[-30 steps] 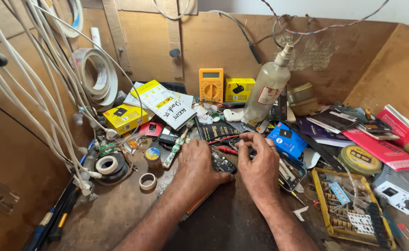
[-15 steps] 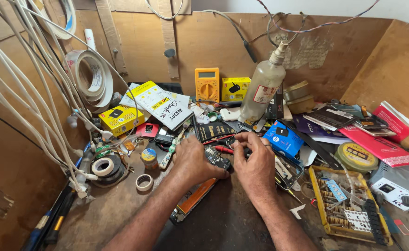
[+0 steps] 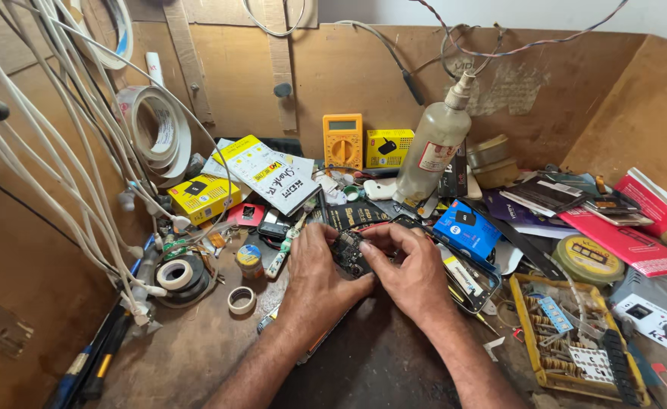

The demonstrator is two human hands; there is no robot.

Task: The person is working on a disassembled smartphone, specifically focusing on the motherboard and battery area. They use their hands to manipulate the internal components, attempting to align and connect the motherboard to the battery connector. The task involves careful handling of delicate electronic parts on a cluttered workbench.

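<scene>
Both hands meet at the middle of a cluttered wooden workbench. My left hand (image 3: 317, 277) and my right hand (image 3: 410, 270) together hold a small dark circuit board (image 3: 349, 253) between thumbs and fingertips, a little above the bench. The board shows tiny components; its lower edge is hidden by my fingers. Just behind the hands lie a red-handled tool and a dark flat package (image 3: 353, 214). An orange-edged flat object (image 3: 312, 344) lies under my left wrist, mostly covered.
A clear bottle (image 3: 432, 154), a yellow multimeter (image 3: 343, 141) and yellow boxes (image 3: 388, 147) stand at the back. White cables (image 3: 60, 174) hang at left above tape rolls (image 3: 175, 274). A blue box (image 3: 466, 228), red booklets (image 3: 627, 241) and a yellow parts tray (image 3: 576, 341) crowd the right.
My hands have drawn closer together and lifted the small board off the bench, now gripping it between both. The view has shifted slightly.
</scene>
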